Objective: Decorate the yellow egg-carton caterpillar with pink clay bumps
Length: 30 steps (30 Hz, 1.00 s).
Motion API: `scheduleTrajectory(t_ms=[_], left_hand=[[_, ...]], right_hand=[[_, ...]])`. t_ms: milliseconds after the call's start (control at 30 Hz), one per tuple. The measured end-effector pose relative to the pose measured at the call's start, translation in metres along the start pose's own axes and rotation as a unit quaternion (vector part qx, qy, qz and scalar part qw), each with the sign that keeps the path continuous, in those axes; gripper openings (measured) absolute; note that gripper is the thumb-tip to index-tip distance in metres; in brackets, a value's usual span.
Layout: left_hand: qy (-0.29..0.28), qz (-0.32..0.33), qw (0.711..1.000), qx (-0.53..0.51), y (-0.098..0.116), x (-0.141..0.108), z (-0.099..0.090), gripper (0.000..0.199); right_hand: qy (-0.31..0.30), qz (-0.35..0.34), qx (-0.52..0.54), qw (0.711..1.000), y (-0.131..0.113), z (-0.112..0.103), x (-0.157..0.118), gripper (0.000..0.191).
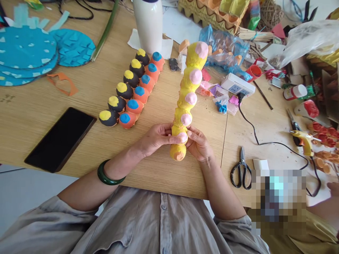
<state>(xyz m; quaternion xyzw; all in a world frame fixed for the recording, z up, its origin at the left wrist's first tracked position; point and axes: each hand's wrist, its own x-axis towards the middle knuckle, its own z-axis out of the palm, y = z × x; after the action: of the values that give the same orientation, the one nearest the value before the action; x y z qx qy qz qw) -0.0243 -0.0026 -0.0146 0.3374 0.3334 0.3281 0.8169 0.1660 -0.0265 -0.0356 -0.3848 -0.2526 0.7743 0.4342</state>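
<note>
A yellow bumpy strip [184, 95] rises from between my hands, with pink clay rounds on its bumps and an orange patch on the lowest one. My left hand [158, 138] grips its lower end from the left, thumb over a pink round. From the right side, the fingers of my right hand [198, 143] close on the same end. Left of the strip, a black row with yellow tops [125, 90] lies beside an orange row with blue tops [140, 94] on the table.
A black phone [60, 139] lies at the left, below blue discs [26, 46]. A white bottle [148, 26] stands behind. Black-handled scissors [241, 169], a power strip [237, 84] with its cable and a glue gun [304, 141] are at the right. Another person sits at lower right.
</note>
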Motion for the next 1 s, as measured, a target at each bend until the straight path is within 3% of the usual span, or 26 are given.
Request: scheduleTrajectory(t_ms=[300, 600, 1000], left_hand=[[-0.036, 0.02, 0.999, 0.0, -0.001, 0.0, -0.001, 0.049], [-0.005, -0.01, 0.999, 0.043, -0.002, -0.001, -0.006, 0.05], [0.028, -0.019, 0.998, 0.044, 0.003, -0.002, 0.0, 0.053]], right_hand=[[0.017, -0.007, 0.036, 0.999, -0.003, 0.002, -0.001, 0.049], [0.037, -0.052, 0.007, 0.998, -0.001, 0.014, -0.005, 0.044], [0.029, -0.001, 0.028, 0.999, 0.0, 0.006, -0.003, 0.048]])
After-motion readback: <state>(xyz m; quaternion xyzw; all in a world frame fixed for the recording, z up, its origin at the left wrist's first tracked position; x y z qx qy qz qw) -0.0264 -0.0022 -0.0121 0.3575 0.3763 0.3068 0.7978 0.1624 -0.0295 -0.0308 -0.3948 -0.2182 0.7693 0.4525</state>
